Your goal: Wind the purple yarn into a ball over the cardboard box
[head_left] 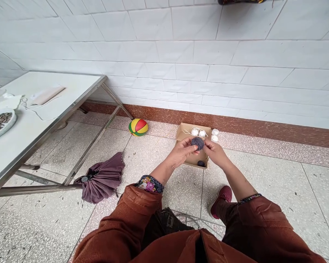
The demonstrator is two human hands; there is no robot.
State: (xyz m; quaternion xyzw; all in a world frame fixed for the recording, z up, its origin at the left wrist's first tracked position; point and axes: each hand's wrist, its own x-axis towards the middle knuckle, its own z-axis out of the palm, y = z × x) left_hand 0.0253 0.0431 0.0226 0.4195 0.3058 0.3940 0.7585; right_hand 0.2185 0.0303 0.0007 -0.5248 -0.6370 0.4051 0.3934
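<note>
The floor (pixel 265 186) is open right of the box (pixel 192 159); the table's (pixel 79 84) edge stands well apart on the left. Above the box, the left hand (pixel 183 149) is clamped on a grey yarn ball (pixel 197 143); the right hand (pixel 214 150) bends its fingers at the ball's side, whether gripping I cannot tell. White balls (pixel 195 131) lie near the box's far edge, a dark ball (pixel 200 163) by its near right corner

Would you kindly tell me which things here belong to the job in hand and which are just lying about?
Seemingly in the job:
grey yarn ball in the left hand, right hand at its side;
cardboard box;
dark ball and two white balls inside;
two more beside it.

Seemingly lying about:
colourful ball;
purple cloth;
white dish on the table.
</note>
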